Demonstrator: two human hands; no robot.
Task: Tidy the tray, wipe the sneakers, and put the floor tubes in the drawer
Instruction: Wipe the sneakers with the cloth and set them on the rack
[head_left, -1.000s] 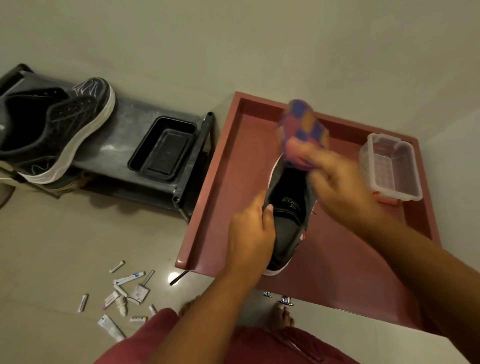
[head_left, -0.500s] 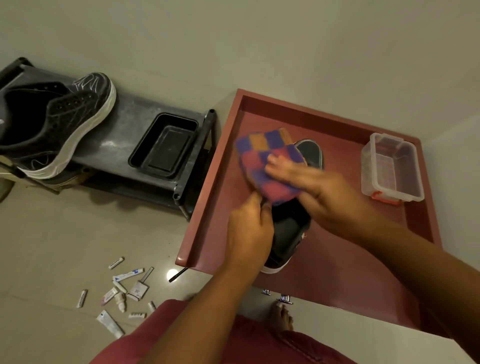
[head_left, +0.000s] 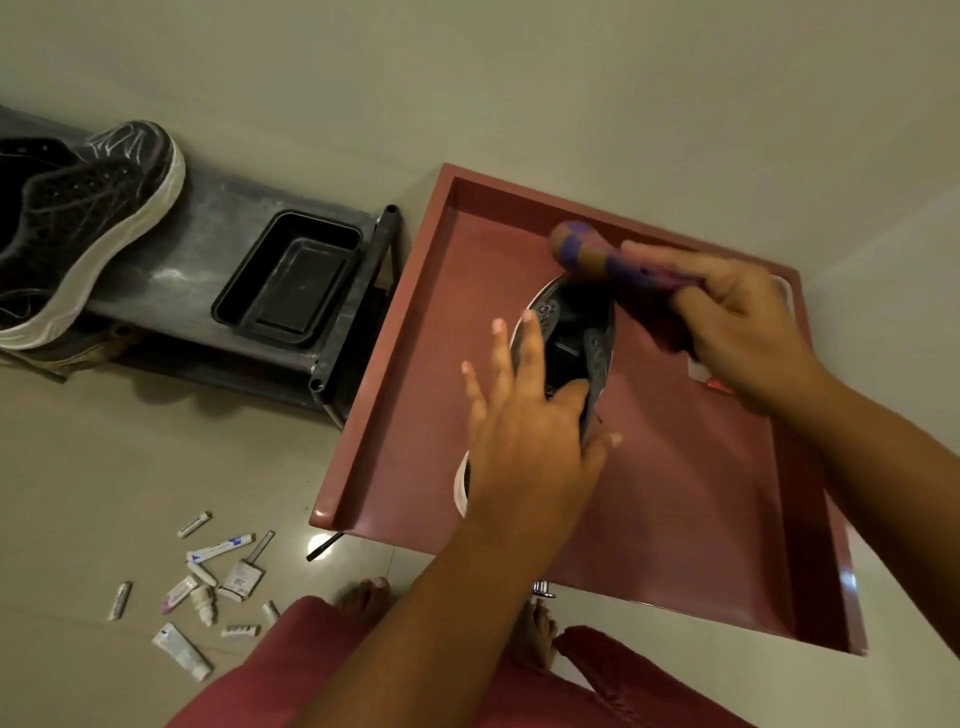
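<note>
Left hand (head_left: 524, 431) rests spread-fingered on the black sneaker (head_left: 576, 332). Right hand (head_left: 737, 322), just beyond it, grips the checked cloth (head_left: 587, 252).

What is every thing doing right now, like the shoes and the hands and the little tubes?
Black sneaker on the red tray: upright, opening up.
Left hand: fingers spread, resting on that sneaker.
Right hand: grips the checkered cloth, bunched up.
Second black sneaker: tilted on the grey shelf.
Black plastic tub: empty.
Small tubes: scattered on the floor.

No legible text; print on floor tubes (head_left: 208, 582) too small to read.
</note>
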